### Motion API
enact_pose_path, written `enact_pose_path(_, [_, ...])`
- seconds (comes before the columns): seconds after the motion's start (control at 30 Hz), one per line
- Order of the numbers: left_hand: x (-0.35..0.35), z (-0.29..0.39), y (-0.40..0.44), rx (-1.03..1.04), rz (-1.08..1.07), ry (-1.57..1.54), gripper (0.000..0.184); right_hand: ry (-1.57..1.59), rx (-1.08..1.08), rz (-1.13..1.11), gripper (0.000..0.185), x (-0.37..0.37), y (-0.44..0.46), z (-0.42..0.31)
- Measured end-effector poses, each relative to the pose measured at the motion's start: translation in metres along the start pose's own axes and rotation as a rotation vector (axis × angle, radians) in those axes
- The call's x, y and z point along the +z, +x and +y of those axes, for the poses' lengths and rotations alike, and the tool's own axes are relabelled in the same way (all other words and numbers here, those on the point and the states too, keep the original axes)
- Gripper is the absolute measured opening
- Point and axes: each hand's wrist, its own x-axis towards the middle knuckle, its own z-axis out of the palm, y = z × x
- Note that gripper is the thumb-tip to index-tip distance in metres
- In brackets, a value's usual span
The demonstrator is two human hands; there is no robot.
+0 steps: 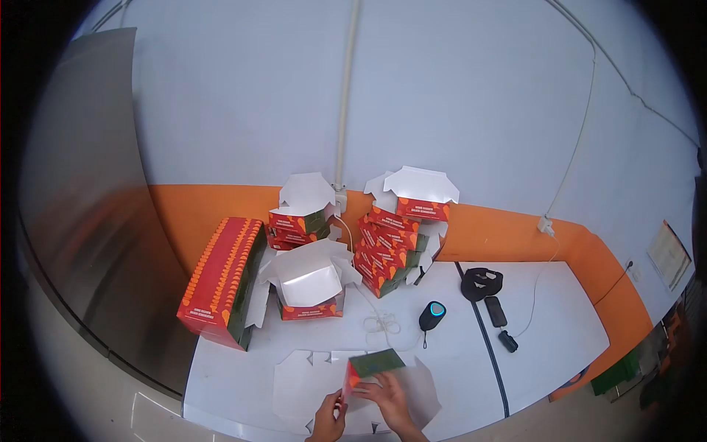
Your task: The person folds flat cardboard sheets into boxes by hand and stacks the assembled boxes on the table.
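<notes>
At the front of the table a cardboard box blank [297,379] lies with its white inside up. One part of it is folded upright, showing a green panel [377,362] and a red and orange side. My left hand [329,418] is closed, pinching the edge of the red side. Behind the green panel's near edge, my right hand [387,398] has its fingers bent against the red side and appears to grip it. The fingertips are partly hidden and slightly blurred.
Folded red boxes with white lids stand in a left stack [294,221], a right stack [390,250] and singly [313,295]. A long pile of flat boxes [221,280] stands left. A black speaker [433,315], power bank [496,311], black strap [482,283] and cables lie rightward.
</notes>
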Motion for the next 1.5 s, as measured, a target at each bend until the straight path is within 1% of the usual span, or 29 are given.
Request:
enact_pose_path(0.03, [-0.002,-0.005,0.003,-0.03,-0.036,-0.023,0.06,-0.222,-0.079,-0.035,0.023,0.012,-0.002,0.004])
enact_pose_path(0.1, [-0.011,-0.011,0.009,-0.091,-0.113,-0.062,0.057,-0.585,-0.151,-0.187,0.044,0.017,-0.007,0.01])
enact_pose_path(0.17, [-0.022,-0.001,0.012,-0.057,-0.153,0.048,0.056,-0.863,-0.135,-0.428,0.089,0.006,-0.023,0.029])
enact_pose_path(0.2, [-0.028,0.005,0.014,-0.039,-0.173,0.103,0.055,-1.073,-0.073,-0.505,0.094,-0.002,-0.027,0.038])
enact_pose_path(0.3, [-0.039,-0.029,0.017,-0.063,-0.284,0.184,0.056,-1.298,-0.124,-0.569,0.087,-0.036,-0.046,0.074])
enact_pose_path(0.37, [-0.044,-0.082,0.024,-0.212,-0.387,0.022,0.059,-1.344,-0.142,-0.545,0.079,-0.064,-0.054,0.097])
enact_pose_path(0.4, [-0.044,-0.081,0.026,-0.289,-0.437,-0.06,0.061,-1.367,-0.149,-0.533,0.075,-0.072,-0.057,0.099])
enact_pose_path(0.43, [-0.049,-0.081,0.025,-0.348,-0.51,-0.038,0.058,-1.305,-0.142,-0.495,0.068,-0.08,-0.061,0.1])
enact_pose_path(0.47, [-0.057,-0.044,0.031,-0.408,-0.579,-0.02,0.055,-1.244,-0.135,-0.461,0.061,-0.085,-0.062,0.096])
enact_pose_path(0.5, [-0.059,-0.022,0.034,-0.462,-0.57,-0.067,0.057,-1.182,-0.125,-0.43,0.055,-0.085,-0.063,0.091])
enact_pose_path(0.53, [-0.061,-0.001,0.037,-0.517,-0.558,-0.113,0.059,-1.219,-0.141,-0.398,0.046,-0.084,-0.063,0.09])
enact_pose_path(0.6, [-0.054,0.014,0.032,-0.597,-0.373,-0.328,0.075,-1.3,-0.179,-0.336,0.032,-0.086,-0.058,0.091])
enact_pose_path(0.7, [-0.052,0.004,0.03,0.247,-0.245,0.023,0.063,-0.872,0.077,-0.114,0.034,-0.088,-0.055,0.092])
enact_pose_path(0.8, [-0.054,0.005,0.034,0.583,-0.55,0.463,0.048,-0.892,0.25,-0.156,0.029,-0.089,-0.043,0.077])
enact_pose_path(0.9, [-0.042,0.003,0.034,0.669,-0.557,0.516,0.031,-0.927,0.278,-0.302,0.021,-0.079,-0.035,0.05])
enact_pose_path(1.0, [-0.039,0.002,0.042,0.767,-0.479,0.5,0.021,-0.619,0.272,-0.16,0.021,-0.1,-0.034,0.072])
enact_pose_path(1.1, [-0.034,0.006,0.044,0.8,-0.416,0.487,0.018,-0.57,0.278,-0.126,0.021,-0.111,-0.032,0.072])
enact_pose_path(1.2, [-0.031,0.012,0.045,0.815,-0.435,0.437,0.017,-0.702,0.188,-0.073,0.019,-0.105,-0.036,0.075])
enact_pose_path(1.3, [-0.019,-0.002,0.047,0.766,-0.216,0.332,0.017,-0.653,0.128,-0.026,0.018,-0.097,-0.037,0.074])
enact_pose_path(1.4, [0.002,0.003,0.028,0.61,0.097,0.075,0.018,-0.663,0.127,-0.031,0.015,-0.08,-0.034,0.055])
enact_pose_path(1.5, [0.0,0.008,0.012,0.701,-0.008,0.239,0.019,-0.821,0.041,-0.137,0.02,-0.071,-0.032,0.033])
